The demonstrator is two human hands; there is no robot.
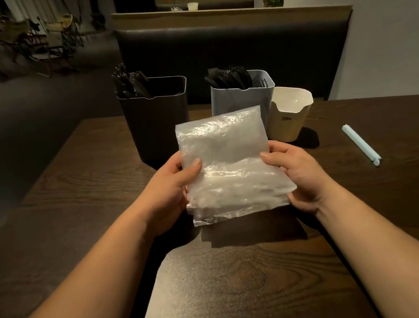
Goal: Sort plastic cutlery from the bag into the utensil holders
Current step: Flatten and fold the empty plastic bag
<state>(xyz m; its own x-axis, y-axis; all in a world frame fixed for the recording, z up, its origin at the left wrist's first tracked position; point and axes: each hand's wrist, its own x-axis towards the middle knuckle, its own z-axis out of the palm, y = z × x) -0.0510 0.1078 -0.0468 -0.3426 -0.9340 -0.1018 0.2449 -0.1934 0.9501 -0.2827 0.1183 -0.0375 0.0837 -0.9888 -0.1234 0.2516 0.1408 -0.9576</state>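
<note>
A clear plastic bag (230, 164) with pale cutlery inside hangs above the table's middle. My left hand (173, 188) grips its left edge, thumb on the front. My right hand (295, 173) grips the right edge the same way. Behind the bag stand three holders: a black one (156, 123) with black cutlery at its left side, a grey one (238, 101) holding black cutlery, and a small cream one (290, 117) that looks empty.
The dark wooden table (82, 203) carries a pale blue pen-like stick (361, 144) at the right. A dark padded bench back (227, 45) rises behind the holders. Folding chairs stand far left in the background.
</note>
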